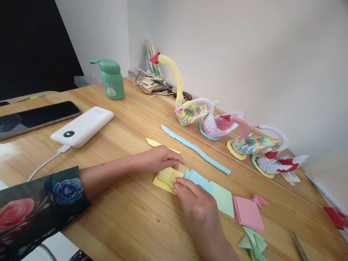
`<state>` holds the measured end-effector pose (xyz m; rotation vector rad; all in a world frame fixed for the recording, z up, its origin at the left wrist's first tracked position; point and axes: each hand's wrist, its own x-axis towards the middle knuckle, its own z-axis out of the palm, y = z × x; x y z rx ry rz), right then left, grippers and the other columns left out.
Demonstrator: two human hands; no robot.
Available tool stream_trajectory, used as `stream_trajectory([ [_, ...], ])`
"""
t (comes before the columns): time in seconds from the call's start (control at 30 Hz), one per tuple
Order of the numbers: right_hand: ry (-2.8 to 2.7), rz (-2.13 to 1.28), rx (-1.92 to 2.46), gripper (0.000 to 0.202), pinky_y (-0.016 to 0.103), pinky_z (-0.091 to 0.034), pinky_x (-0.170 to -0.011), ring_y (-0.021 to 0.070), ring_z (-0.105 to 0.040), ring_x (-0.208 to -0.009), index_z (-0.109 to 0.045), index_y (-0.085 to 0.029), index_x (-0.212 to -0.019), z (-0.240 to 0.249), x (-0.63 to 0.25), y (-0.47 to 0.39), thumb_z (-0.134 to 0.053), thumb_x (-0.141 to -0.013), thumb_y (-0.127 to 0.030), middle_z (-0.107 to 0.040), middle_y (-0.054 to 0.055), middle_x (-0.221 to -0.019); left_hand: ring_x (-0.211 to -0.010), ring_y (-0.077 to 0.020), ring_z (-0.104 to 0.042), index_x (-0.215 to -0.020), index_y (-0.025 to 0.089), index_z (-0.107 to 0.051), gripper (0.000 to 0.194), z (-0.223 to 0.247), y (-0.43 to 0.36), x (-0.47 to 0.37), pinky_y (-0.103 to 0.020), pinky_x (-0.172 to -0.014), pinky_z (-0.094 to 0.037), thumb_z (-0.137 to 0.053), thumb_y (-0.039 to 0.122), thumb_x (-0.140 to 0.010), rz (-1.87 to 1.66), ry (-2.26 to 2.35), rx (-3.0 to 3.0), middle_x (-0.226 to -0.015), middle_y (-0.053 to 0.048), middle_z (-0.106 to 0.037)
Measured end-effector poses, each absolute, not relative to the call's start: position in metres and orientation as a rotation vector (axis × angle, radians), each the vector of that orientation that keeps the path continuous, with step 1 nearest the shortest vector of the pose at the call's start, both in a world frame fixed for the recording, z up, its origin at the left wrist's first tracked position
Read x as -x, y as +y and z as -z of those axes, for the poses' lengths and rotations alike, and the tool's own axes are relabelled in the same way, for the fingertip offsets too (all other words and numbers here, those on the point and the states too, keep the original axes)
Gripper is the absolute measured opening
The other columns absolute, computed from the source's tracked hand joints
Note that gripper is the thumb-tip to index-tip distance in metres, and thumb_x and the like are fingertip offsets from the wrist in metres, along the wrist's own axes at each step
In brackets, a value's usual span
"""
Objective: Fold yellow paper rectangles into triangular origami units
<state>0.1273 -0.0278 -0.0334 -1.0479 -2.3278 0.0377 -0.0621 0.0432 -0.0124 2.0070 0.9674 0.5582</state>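
Small yellow paper sheets (pixel 168 176) lie on the table between my hands. My left hand (pixel 156 158) reaches over their far edge with its fingers curled down onto them; its thumb is hidden. My right hand (pixel 199 204) pinches the near right corner of the top yellow sheet between thumb and fingers. Just right of the yellow sheets lie blue sheets (pixel 199 180), partly behind my right hand. Beyond them come a pale green sheet (pixel 223 198) and a stack of pink sheets (pixel 248 213). A jagged yellow paper strip (pixel 152 142) runs partly behind my left hand.
A long jagged blue paper strip (pixel 194 148) lies farther back. Several folded-paper swans (pixel 221 125) stand along the wall. Folded green pieces (pixel 254 243) and scissors (pixel 299 245) are at front right. A power bank (pixel 83 127), phone (pixel 38 117) and green bottle (pixel 112 81) sit left.
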Motion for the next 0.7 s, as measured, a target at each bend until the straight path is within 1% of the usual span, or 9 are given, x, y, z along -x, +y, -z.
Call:
stream_trajectory([
  [0.03,-2.337,-0.046,1.068,0.024,0.030,-0.049,-0.063,0.0177,-0.064,-0.074,-0.065,-0.018,-0.090,0.034,-0.125,-0.026,-0.042,-0.092,-0.014,-0.070,0.006,-0.095,-0.086,-0.0139,-0.064,-0.110,0.019,-0.064,0.029,0.011,0.043,0.062,-0.019,-0.076,-0.044,-0.044,0.018,-0.088,-0.553,0.980,-1.990,-0.095,-0.002,-0.072],
  [0.13,-2.314,-0.172,1.081,0.026,0.026,-0.047,-0.058,0.0154,-0.063,-0.069,-0.060,-0.019,-0.078,0.036,-0.120,-0.021,-0.039,-0.093,-0.016,-0.067,0.005,-0.087,-0.086,-0.0144,-0.064,-0.109,0.018,-0.064,0.028,0.007,0.042,0.062,-0.019,-0.074,-0.044,-0.045,0.020,-0.088,-0.530,1.038,-1.935,-0.094,-0.002,-0.072],
  [0.2,-2.279,-0.227,1.115,0.026,0.025,-0.044,-0.054,0.0144,-0.061,-0.064,-0.055,-0.019,-0.072,0.035,-0.118,-0.018,-0.040,-0.093,-0.020,-0.064,0.004,-0.083,-0.087,-0.0151,-0.064,-0.108,0.017,-0.065,0.027,0.007,0.042,0.061,-0.019,-0.074,-0.044,-0.048,0.021,-0.087,-0.527,1.051,-1.924,-0.094,-0.003,-0.072],
  [0.27,-2.289,-0.260,1.157,0.024,0.026,-0.043,-0.054,0.0145,-0.059,-0.063,-0.052,-0.020,-0.069,0.033,-0.118,-0.017,-0.044,-0.092,-0.023,-0.064,0.003,-0.083,-0.087,-0.0152,-0.065,-0.107,0.017,-0.065,0.026,0.009,0.042,0.061,-0.019,-0.074,-0.044,-0.050,0.021,-0.086,-0.541,1.047,-1.936,-0.093,-0.003,-0.072],
  [0.37,-2.360,-0.276,1.141,0.024,0.027,-0.043,-0.060,0.0158,-0.059,-0.067,-0.053,-0.020,-0.068,0.030,-0.121,-0.017,-0.050,-0.090,-0.027,-0.066,0.003,-0.086,-0.086,-0.0148,-0.065,-0.106,0.018,-0.065,0.025,0.011,0.043,0.060,-0.019,-0.074,-0.044,-0.051,0.021,-0.086,-0.565,1.036,-1.951,-0.093,-0.002,-0.073],
  [0.43,-2.389,-0.243,1.098,0.026,0.027,-0.044,-0.063,0.0163,-0.058,-0.068,-0.056,-0.020,-0.068,0.029,-0.123,-0.017,-0.049,-0.091,-0.031,-0.068,0.003,-0.087,-0.087,-0.0151,-0.065,-0.106,0.018,-0.066,0.025,0.011,0.043,0.060,-0.019,-0.074,-0.045,-0.051,0.021,-0.086,-0.564,1.029,-1.951,-0.094,-0.002,-0.073],
  [0.5,-2.388,-0.239,1.081,0.029,0.028,-0.044,-0.064,0.0165,-0.059,-0.068,-0.059,-0.019,-0.069,0.027,-0.123,-0.017,-0.046,-0.092,-0.032,-0.068,0.004,-0.088,-0.088,-0.0158,-0.065,-0.105,0.016,-0.066,0.025,0.009,0.042,0.060,-0.020,-0.075,-0.045,-0.051,0.021,-0.086,-0.587,1.035,-1.940,-0.095,-0.003,-0.072],
  [0.6,-2.307,-0.438,1.140,0.022,0.026,-0.046,-0.066,0.0161,-0.062,-0.075,-0.061,-0.020,-0.077,0.020,-0.125,-0.018,-0.045,-0.092,-0.025,-0.068,0.004,-0.093,-0.088,-0.0159,-0.064,-0.105,0.015,-0.066,0.025,0.002,0.039,0.059,-0.022,-0.078,-0.046,-0.051,0.021,-0.086,-0.736,1.059,-1.904,-0.094,-0.005,-0.072],
  [0.7,-2.115,-0.740,1.287,0.012,0.024,-0.046,-0.064,0.0156,-0.062,-0.073,-0.058,-0.021,-0.082,0.009,-0.132,-0.018,-0.048,-0.087,-0.021,-0.067,0.001,-0.083,-0.081,-0.0147,-0.062,-0.104,0.014,-0.066,0.028,-0.008,0.034,0.059,-0.023,-0.074,-0.046,-0.048,0.027,-0.087,-0.889,1.042,-1.790,-0.089,-0.004,-0.070],
])
